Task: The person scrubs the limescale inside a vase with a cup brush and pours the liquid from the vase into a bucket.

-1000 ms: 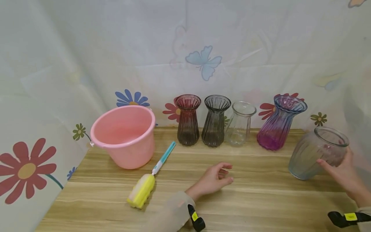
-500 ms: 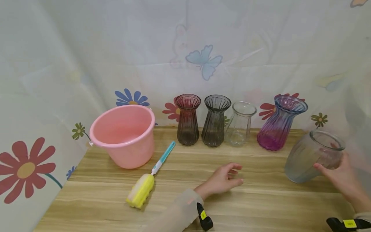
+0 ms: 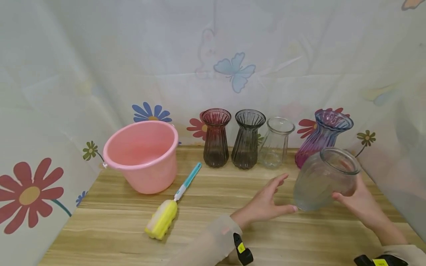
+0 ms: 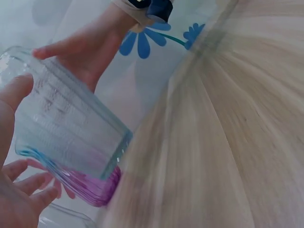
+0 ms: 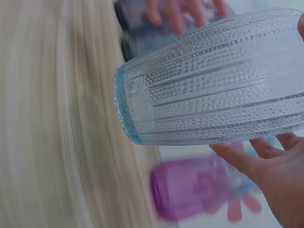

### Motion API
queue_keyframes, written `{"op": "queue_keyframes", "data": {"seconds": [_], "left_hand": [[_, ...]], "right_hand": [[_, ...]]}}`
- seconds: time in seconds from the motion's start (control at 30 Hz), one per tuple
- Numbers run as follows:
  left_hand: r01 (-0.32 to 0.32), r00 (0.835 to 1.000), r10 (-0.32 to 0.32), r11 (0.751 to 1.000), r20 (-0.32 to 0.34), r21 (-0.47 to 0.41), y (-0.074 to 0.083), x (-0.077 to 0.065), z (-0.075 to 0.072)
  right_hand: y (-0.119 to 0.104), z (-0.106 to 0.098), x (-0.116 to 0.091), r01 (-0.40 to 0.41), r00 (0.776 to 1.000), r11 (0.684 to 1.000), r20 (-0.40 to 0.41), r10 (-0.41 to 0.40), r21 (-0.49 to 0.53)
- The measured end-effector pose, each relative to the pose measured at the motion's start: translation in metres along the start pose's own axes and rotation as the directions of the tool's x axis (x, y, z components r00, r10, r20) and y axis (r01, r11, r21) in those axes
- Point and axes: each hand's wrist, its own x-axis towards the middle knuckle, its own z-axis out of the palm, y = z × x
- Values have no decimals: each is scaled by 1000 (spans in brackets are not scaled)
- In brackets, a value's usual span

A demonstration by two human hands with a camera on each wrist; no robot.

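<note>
My right hand [image 3: 361,207] grips a large clear ribbed glass vase [image 3: 316,184] near its mouth, thumb on the near side. The vase tilts, its rim toward the right, and its bumpy textured wall [image 5: 213,85] shows in the right wrist view. My left hand [image 3: 266,205] is just left of the vase, fingers spread and thumb pointing at its base. In the left wrist view the left fingers [image 4: 33,187] are relaxed and hold nothing. Behind the held vase stands a blue-and-purple vase [image 3: 327,127], partly hidden by it.
A red-grey vase [image 3: 216,140], a dark grey vase [image 3: 247,142] and a small clear vase [image 3: 274,144] line the back of the wooden table [image 3: 233,184]. On the left stands a pink bucket [image 3: 159,173], with a yellow sponge brush [image 3: 163,220] lying in front of it.
My right hand has carried the clear vase leftward, so it now overlaps the purple vase in the head view. My left hand has moved right toward it and spread its fingers.
</note>
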Motion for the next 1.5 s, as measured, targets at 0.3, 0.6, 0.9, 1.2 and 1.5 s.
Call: {"op": "queue_keyframes", "data": {"seconds": [0.3,0.6,0.9,1.2,1.5], "left_hand": [[-5,986,-7,998,-167,-70,8,-9,-11],[22,956,-47,996,-290,-89,-9,-36,-45],[115,938,-154,983,-312,-142,-16,-67,-79],[174,930,-208,976,-304,-133,1,-90,-108],[200,924,-238,968,-300,-155,-5,-98,-118]], "right_hand": [[-29,53,15,126,978,930,112,-174,345],[-38,99,39,171,952,909,172,-251,381],[-53,141,52,110,962,956,215,-172,272],[-56,172,60,70,953,948,260,-156,312],[-61,185,65,59,947,956,287,-144,286]]}}
